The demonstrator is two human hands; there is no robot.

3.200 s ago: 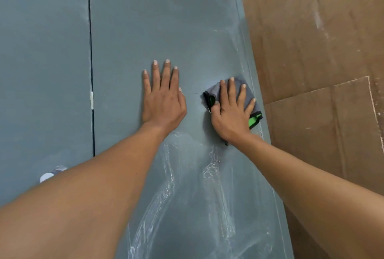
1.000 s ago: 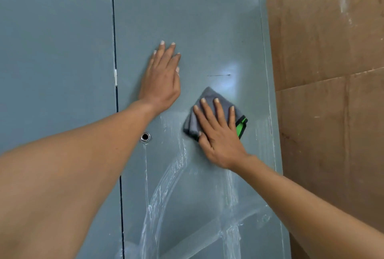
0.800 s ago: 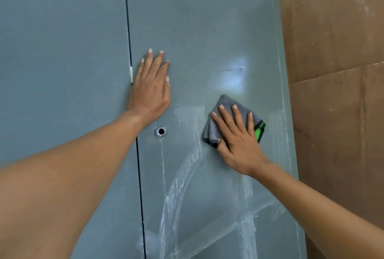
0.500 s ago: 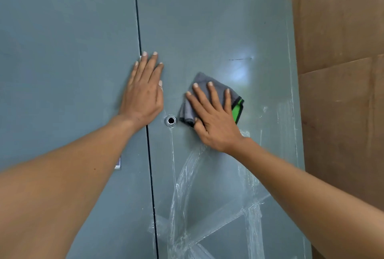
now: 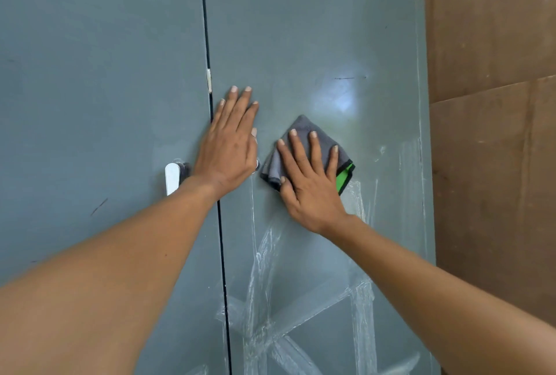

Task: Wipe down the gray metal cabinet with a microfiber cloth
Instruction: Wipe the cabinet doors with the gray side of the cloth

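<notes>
Midway, the right hand (image 5: 310, 182) is pressing the folded gray microfiber cloth (image 5: 304, 146) flat-fingered onto the gray metal cabinet (image 5: 316, 29); the left hand (image 5: 230, 146) is bracing, fingers straight. White streaks (image 5: 264, 284) below probably need wiping next.

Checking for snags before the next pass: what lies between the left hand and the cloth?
In the head view, only a narrow strip of bare door separates the left hand from the cloth; a round fitting peeks out beside the left hand.

Hidden or cropped on the cabinet (image 5: 316, 29)

The left hand (image 5: 230, 149) covers most of the keyhole (image 5: 257, 165); its wrist hides part of the handle (image 5: 173, 177). The right hand (image 5: 310, 182) covers much of the cloth (image 5: 304, 128). The frame crops the doors and both forearms.
</notes>
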